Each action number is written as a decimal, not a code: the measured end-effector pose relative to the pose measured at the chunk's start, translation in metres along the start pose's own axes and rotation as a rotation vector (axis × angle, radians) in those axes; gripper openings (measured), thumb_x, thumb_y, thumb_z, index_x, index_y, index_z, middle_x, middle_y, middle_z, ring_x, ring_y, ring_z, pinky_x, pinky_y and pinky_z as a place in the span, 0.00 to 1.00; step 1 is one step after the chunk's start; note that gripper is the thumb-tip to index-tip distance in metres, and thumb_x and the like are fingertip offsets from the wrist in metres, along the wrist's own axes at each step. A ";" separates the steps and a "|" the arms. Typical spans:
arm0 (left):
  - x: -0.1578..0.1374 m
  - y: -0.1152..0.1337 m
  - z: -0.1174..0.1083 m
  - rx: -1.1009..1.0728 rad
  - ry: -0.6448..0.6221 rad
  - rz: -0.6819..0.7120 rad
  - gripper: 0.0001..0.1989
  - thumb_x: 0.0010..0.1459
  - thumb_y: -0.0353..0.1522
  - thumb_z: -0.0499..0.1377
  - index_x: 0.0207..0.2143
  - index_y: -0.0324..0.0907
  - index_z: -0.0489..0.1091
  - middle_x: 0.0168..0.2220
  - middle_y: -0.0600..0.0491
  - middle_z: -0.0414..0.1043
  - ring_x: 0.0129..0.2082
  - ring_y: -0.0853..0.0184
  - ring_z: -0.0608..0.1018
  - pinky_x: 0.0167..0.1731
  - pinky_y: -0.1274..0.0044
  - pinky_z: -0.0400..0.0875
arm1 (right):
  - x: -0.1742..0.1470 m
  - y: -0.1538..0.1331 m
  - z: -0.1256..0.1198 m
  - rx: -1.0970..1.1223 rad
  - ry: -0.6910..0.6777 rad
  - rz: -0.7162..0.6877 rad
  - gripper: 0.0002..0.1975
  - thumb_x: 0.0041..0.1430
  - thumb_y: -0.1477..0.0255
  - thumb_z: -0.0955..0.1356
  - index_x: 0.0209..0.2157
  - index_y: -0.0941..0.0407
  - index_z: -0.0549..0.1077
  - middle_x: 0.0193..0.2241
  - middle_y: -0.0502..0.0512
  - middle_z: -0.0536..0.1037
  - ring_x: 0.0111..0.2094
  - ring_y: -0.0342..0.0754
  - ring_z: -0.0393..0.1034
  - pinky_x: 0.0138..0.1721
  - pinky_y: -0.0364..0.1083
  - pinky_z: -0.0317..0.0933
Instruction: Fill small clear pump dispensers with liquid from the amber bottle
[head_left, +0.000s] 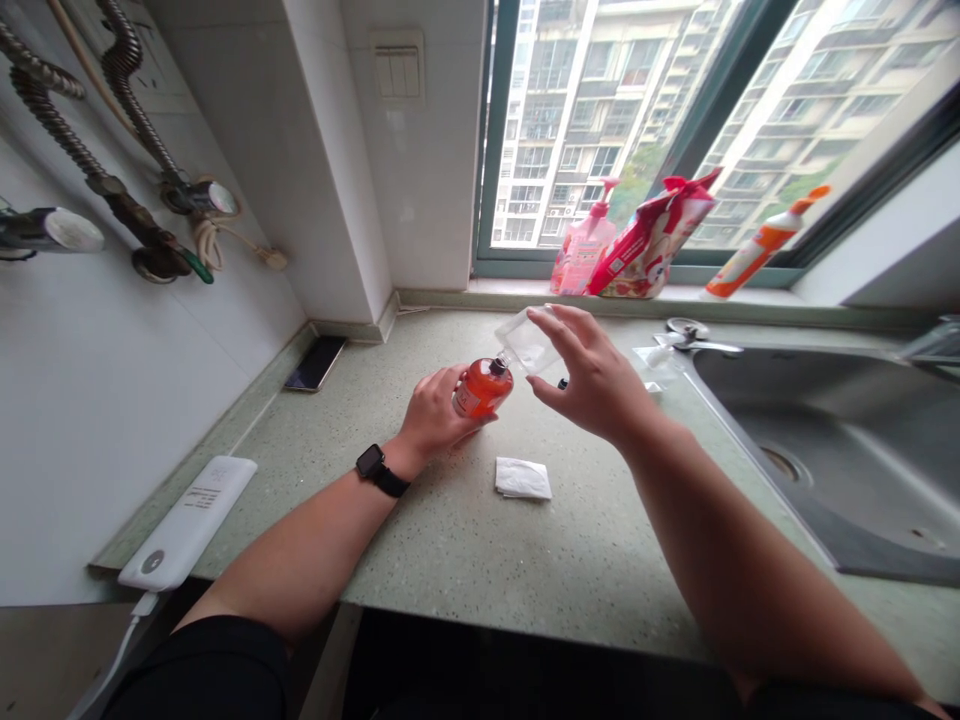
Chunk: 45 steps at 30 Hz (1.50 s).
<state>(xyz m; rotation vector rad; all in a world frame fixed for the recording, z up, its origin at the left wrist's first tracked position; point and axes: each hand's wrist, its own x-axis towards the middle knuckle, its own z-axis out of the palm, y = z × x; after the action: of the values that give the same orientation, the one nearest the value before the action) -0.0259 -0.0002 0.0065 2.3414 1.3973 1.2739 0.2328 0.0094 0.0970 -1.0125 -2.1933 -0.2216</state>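
My left hand [435,415] is wrapped round a clear bottle of orange-red liquid [484,390], which has a label and a dark neck. Between the thumb and fingers of my right hand [596,378] is a clear, empty-looking bottle [527,342], tipped over with its mouth at the neck of the orange-red one. Whether the two mouths touch, I cannot tell. A small dark object [562,384], partly covered by my right thumb, lies on the counter. Nearer to me is a folded white tissue [523,479].
Right of my hands is a steel sink [832,430] with a tap [701,340]; clear plastic [656,362] lies by its corner. A phone [315,363] and a white power bank [187,525] are on the left. A pink pump bottle [581,250], red bag [652,240] and orange bottle [757,255] line the windowsill.
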 end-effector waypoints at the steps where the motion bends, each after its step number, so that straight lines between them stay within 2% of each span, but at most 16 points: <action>1: 0.000 0.000 0.000 0.006 0.002 0.001 0.38 0.58 0.57 0.72 0.62 0.45 0.70 0.54 0.43 0.82 0.47 0.54 0.85 0.52 0.60 0.79 | 0.000 0.000 0.001 0.002 -0.001 0.014 0.41 0.63 0.70 0.72 0.75 0.46 0.60 0.68 0.66 0.70 0.65 0.70 0.71 0.59 0.69 0.75; 7: 0.001 -0.002 0.000 0.027 0.011 0.012 0.40 0.57 0.57 0.73 0.62 0.44 0.70 0.54 0.44 0.82 0.46 0.54 0.85 0.54 0.61 0.78 | -0.004 0.000 0.004 0.045 -0.016 0.115 0.38 0.62 0.67 0.73 0.72 0.48 0.63 0.65 0.66 0.72 0.58 0.67 0.76 0.51 0.65 0.79; 12: 0.001 -0.002 0.000 0.046 0.005 0.018 0.40 0.57 0.56 0.74 0.62 0.43 0.70 0.53 0.43 0.82 0.47 0.54 0.85 0.56 0.61 0.77 | -0.010 0.009 0.009 0.155 0.000 0.158 0.38 0.61 0.65 0.75 0.71 0.47 0.64 0.65 0.65 0.72 0.56 0.64 0.78 0.54 0.64 0.78; 15: 0.001 -0.003 -0.001 0.046 0.000 0.018 0.40 0.57 0.55 0.74 0.62 0.43 0.71 0.53 0.43 0.82 0.47 0.54 0.85 0.56 0.61 0.78 | -0.018 0.017 0.014 0.250 0.030 0.207 0.38 0.61 0.61 0.76 0.70 0.48 0.66 0.63 0.66 0.73 0.55 0.64 0.78 0.52 0.63 0.79; 21: 0.003 -0.008 -0.002 0.008 -0.009 -0.016 0.40 0.55 0.52 0.76 0.62 0.43 0.71 0.55 0.43 0.83 0.50 0.53 0.85 0.56 0.61 0.79 | -0.044 0.037 0.028 0.519 0.058 0.474 0.42 0.55 0.50 0.79 0.66 0.47 0.67 0.65 0.68 0.73 0.56 0.66 0.79 0.47 0.63 0.80; 24: 0.004 -0.012 -0.003 -0.014 0.011 -0.062 0.40 0.54 0.51 0.77 0.63 0.43 0.72 0.55 0.44 0.83 0.50 0.53 0.85 0.56 0.60 0.79 | -0.058 0.045 0.039 0.702 0.040 0.631 0.46 0.50 0.46 0.81 0.64 0.47 0.67 0.64 0.69 0.74 0.56 0.66 0.79 0.50 0.64 0.79; 28: 0.006 -0.016 -0.004 -0.091 0.026 -0.186 0.39 0.54 0.50 0.77 0.63 0.45 0.72 0.55 0.46 0.83 0.45 0.57 0.86 0.50 0.64 0.82 | -0.071 0.047 0.057 0.921 0.003 0.763 0.49 0.46 0.46 0.82 0.63 0.47 0.66 0.63 0.69 0.75 0.58 0.65 0.78 0.56 0.66 0.77; 32: 0.009 -0.022 -0.005 -0.128 0.027 -0.300 0.38 0.55 0.47 0.77 0.63 0.45 0.72 0.56 0.45 0.82 0.46 0.56 0.86 0.49 0.65 0.82 | -0.076 0.042 0.069 1.003 -0.095 0.794 0.48 0.45 0.49 0.83 0.63 0.47 0.67 0.64 0.68 0.75 0.58 0.64 0.77 0.58 0.67 0.76; 37: 0.011 -0.032 -0.003 -0.147 0.044 -0.388 0.36 0.55 0.43 0.78 0.63 0.47 0.72 0.56 0.46 0.82 0.46 0.56 0.86 0.50 0.63 0.82 | -0.076 0.042 0.070 0.975 -0.158 0.775 0.45 0.45 0.49 0.82 0.60 0.47 0.67 0.63 0.67 0.76 0.55 0.63 0.79 0.55 0.66 0.77; 41: 0.009 -0.036 -0.001 -0.128 0.036 -0.375 0.37 0.55 0.44 0.77 0.64 0.48 0.71 0.56 0.45 0.82 0.49 0.54 0.85 0.53 0.60 0.80 | -0.078 0.043 0.069 0.913 -0.182 0.724 0.42 0.47 0.47 0.81 0.58 0.48 0.66 0.61 0.67 0.78 0.53 0.62 0.79 0.53 0.64 0.77; 45: 0.007 -0.038 -0.004 -0.110 0.022 -0.290 0.44 0.55 0.47 0.77 0.68 0.47 0.65 0.62 0.41 0.77 0.56 0.51 0.82 0.57 0.58 0.78 | -0.079 0.045 0.070 0.865 -0.184 0.703 0.40 0.50 0.44 0.79 0.57 0.47 0.66 0.58 0.64 0.80 0.50 0.60 0.79 0.51 0.63 0.76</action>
<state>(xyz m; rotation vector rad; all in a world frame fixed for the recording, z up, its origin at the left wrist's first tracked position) -0.0519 0.0256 -0.0055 1.9726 1.5601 1.2601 0.2640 0.0216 -0.0127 -1.1983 -1.6381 1.0713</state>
